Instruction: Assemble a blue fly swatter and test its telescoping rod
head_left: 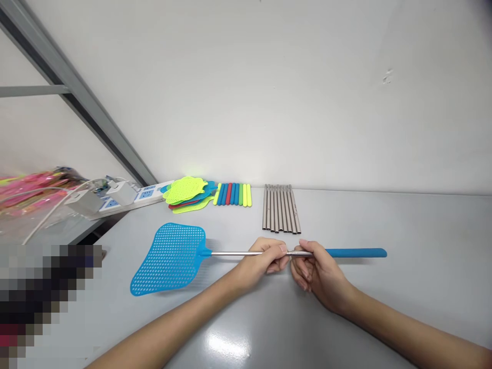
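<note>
A blue fly swatter (169,259) lies across the view just over the grey table, its perforated head to the left and its blue grip to the right. My left hand (265,259) is closed around the thin part of its metal rod. Close beside it, my right hand (319,274) pinches the thicker part of the rod near the blue grip, thumb on top. Beyond my hands lies a row of several metal rods (280,207). Left of them are several coloured grips (232,195) and a stack of yellow, blue and red swatter heads (186,190).
A white power strip (148,195) with plugged-in adapters (121,192) and cables sits at the table's left edge. Pink items in clear plastic (38,192) lie further left. A white wall (307,92) rises behind the table (430,246). A grey metal frame (88,110) slants at the upper left.
</note>
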Action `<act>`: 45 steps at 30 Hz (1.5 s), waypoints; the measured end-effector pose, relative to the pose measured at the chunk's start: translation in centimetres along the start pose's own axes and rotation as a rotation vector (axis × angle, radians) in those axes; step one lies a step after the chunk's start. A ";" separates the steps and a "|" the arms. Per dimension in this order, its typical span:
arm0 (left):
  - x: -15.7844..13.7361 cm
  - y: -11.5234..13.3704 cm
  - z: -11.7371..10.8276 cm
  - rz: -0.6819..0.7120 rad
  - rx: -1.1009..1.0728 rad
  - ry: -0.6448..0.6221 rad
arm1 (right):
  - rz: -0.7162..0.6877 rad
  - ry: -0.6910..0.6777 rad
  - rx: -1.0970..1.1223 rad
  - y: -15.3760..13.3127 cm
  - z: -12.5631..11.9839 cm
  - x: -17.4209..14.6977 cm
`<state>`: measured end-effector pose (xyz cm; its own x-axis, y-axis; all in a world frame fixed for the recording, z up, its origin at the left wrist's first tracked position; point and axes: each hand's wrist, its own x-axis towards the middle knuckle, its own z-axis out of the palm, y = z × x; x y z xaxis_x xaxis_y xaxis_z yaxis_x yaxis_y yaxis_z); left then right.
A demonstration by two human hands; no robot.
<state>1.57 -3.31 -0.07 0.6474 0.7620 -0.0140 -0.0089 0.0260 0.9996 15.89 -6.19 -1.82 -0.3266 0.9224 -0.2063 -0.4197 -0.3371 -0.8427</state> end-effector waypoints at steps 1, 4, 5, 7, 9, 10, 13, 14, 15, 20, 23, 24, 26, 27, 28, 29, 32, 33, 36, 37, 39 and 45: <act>0.0 0.1 0.0 -0.017 -0.012 -0.029 | 0.014 -0.016 -0.015 0.1 0.0 0.0; -0.2 0.3 0.0 -0.059 -0.056 -0.122 | 0.041 -0.039 -0.064 0.2 0.0 0.1; -0.3 0.4 0.0 -0.069 -0.069 -0.136 | 0.042 -0.040 -0.083 0.2 0.0 0.1; -0.4 0.6 0.0 -0.087 -0.082 -0.138 | 0.039 -0.044 -0.117 0.3 0.0 0.1; -0.5 0.7 0.0 -0.101 -0.107 -0.141 | 0.042 -0.042 -0.152 0.4 0.0 0.0; -0.6 0.6 0.0 -0.108 -0.126 -0.150 | 0.050 -0.040 -0.177 0.4 -0.1 -0.1; -0.7 0.4 0.0 -0.125 -0.167 -0.169 | 0.089 -0.052 -0.257 0.5 -0.1 -0.2; -0.7 0.3 0.0 -0.127 -0.169 -0.168 | 0.097 -0.060 -0.273 0.5 -0.2 -0.3; -0.7 0.3 0.0 -0.126 -0.165 -0.165 | 0.097 -0.070 -0.279 0.6 -0.2 -0.3; -0.8 0.5 0.1 -0.098 -0.117 -0.160 | 0.057 -0.085 -0.281 0.8 -0.4 -0.2; -0.8 0.8 0.0 -0.097 -0.103 -0.166 | 0.054 -0.092 -0.298 0.7 -0.5 -0.4; -0.8 0.9 0.0 -0.098 -0.100 -0.172 | 0.053 -0.097 -0.306 0.7 -0.5 -0.5; -0.8 1.0 -0.1 -0.102 -0.095 -0.187 | 0.052 -0.109 -0.322 0.7 -0.5 -0.7; -0.8 1.0 -0.1 -0.104 -0.095 -0.194 | 0.050 -0.115 -0.324 0.7 -0.4 -0.7; -0.8 1.1 -0.1 -0.106 -0.094 -0.195 | 0.048 -0.117 -0.317 0.7 -0.4 -0.7; -0.7 1.1 -0.1 -0.106 -0.091 -0.189 | 0.048 -0.118 -0.299 0.7 -0.4 -0.6; -0.6 0.9 0.1 -0.105 -0.090 -0.152 | 0.042 -0.104 -0.195 0.7 -0.3 -0.4; -0.5 0.9 0.1 -0.107 -0.092 -0.145 | 0.034 -0.093 -0.155 0.7 -0.3 -0.3; -0.3 0.7 0.1 -0.104 -0.116 -0.145 | 0.002 -0.080 -0.078 0.4 -0.2 -0.1; -0.3 0.6 0.0 -0.102 -0.133 -0.147 | -0.006 -0.083 -0.072 0.3 -0.1 -0.2; -0.2 0.4 -0.1 -0.110 -0.177 -0.139 | -0.024 -0.093 -0.081 0.0 0.0 -0.2; 0.1 -0.4 -0.1 -0.195 -0.285 -0.078 | -0.060 -0.077 -0.172 -0.5 0.4 -0.2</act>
<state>1.58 -3.20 -0.42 0.7141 0.6733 -0.1914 -0.0842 0.3541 0.9314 15.81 -6.29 -1.17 -0.3720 0.9204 -0.1202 -0.2918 -0.2389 -0.9262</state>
